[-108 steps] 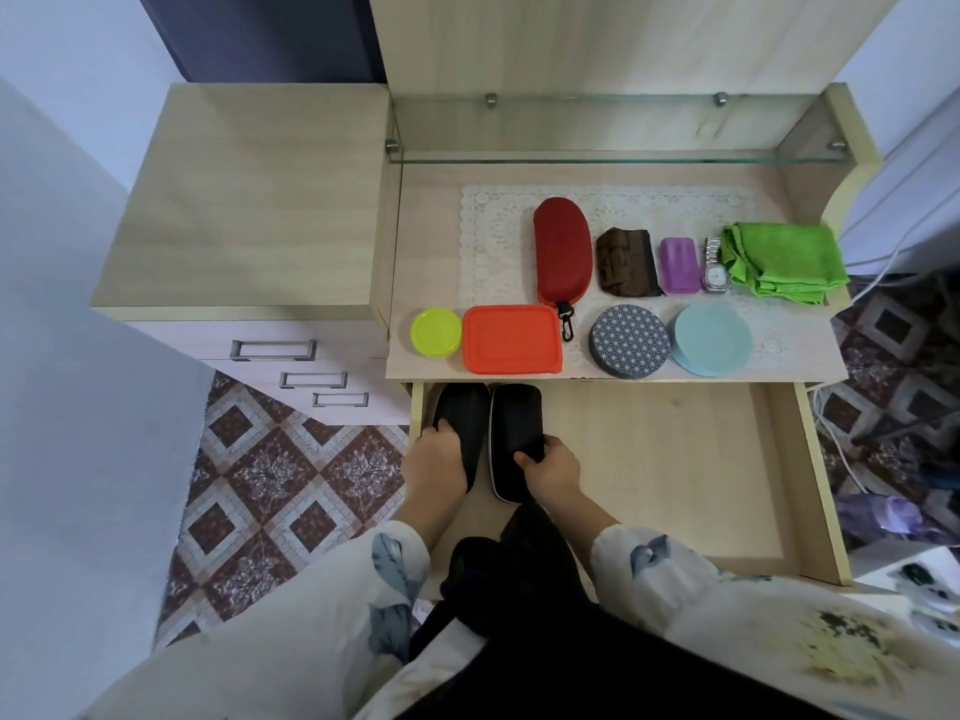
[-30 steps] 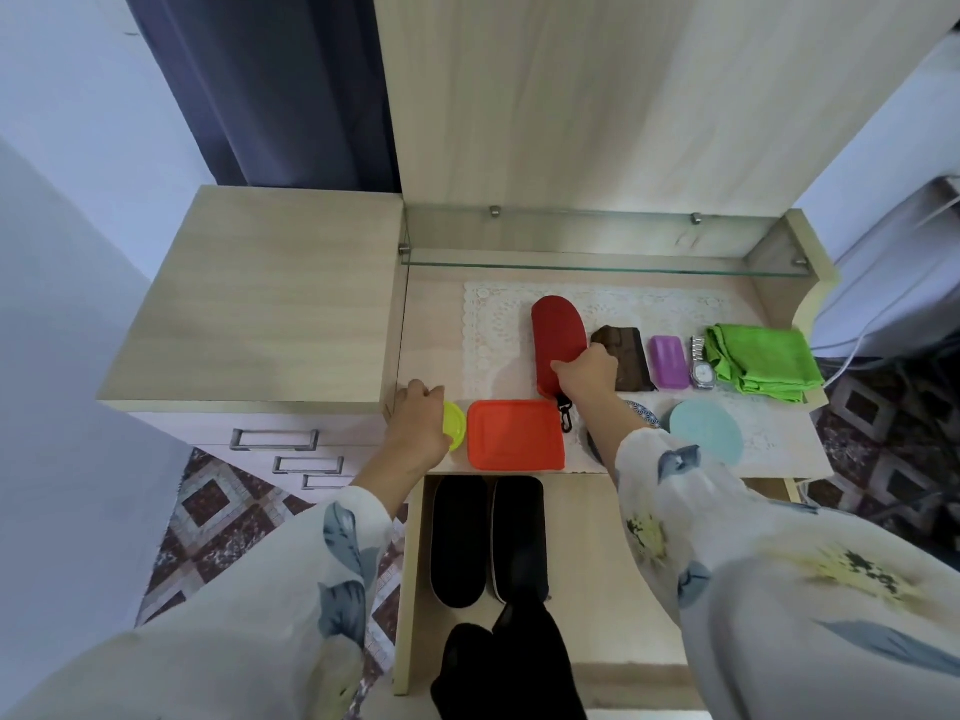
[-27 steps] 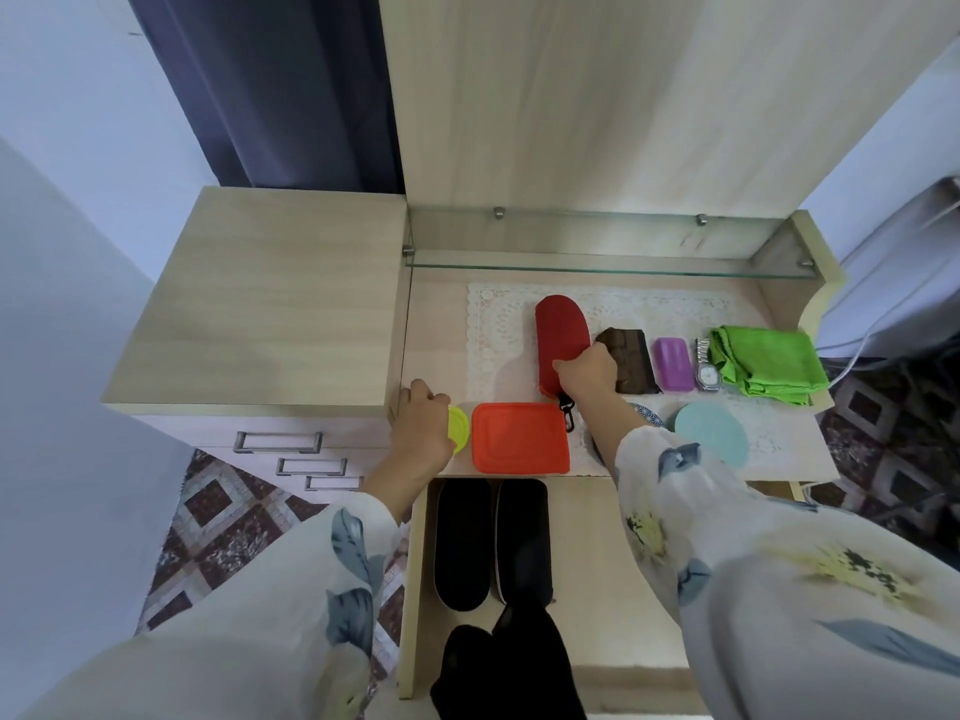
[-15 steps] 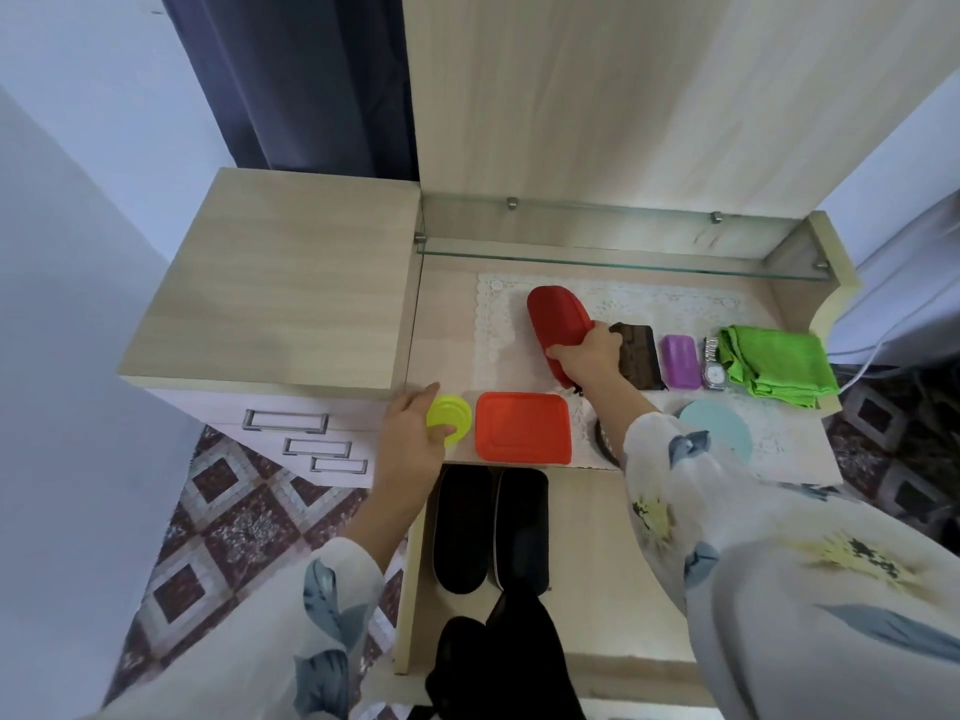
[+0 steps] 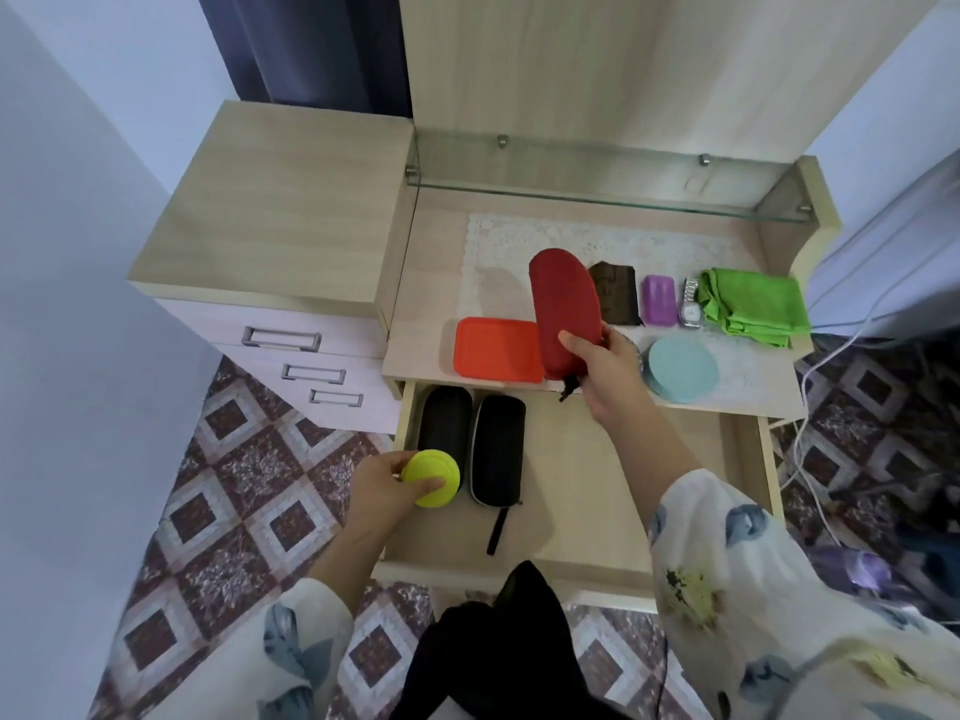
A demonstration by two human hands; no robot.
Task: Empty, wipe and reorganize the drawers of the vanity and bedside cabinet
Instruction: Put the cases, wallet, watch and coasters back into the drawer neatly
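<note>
Item: small lime-green round plastic tub (image 5: 431, 478), off the table (image 5: 431, 314) since a moment ago, pinched in my left grip (image 5: 382, 493), open wooden drawer (image 5: 582, 475) beneath it. Item: red oval fabric zip case (image 5: 563, 309), likewise lifted, clasped in my right grip (image 5: 605, 368). Restocking the drawer continues, I judge.

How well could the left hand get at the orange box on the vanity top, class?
Probably not yet: the left hand grips the yellow disc over the drawer. The path to the orange box looks free, with the red case beside it.
</note>
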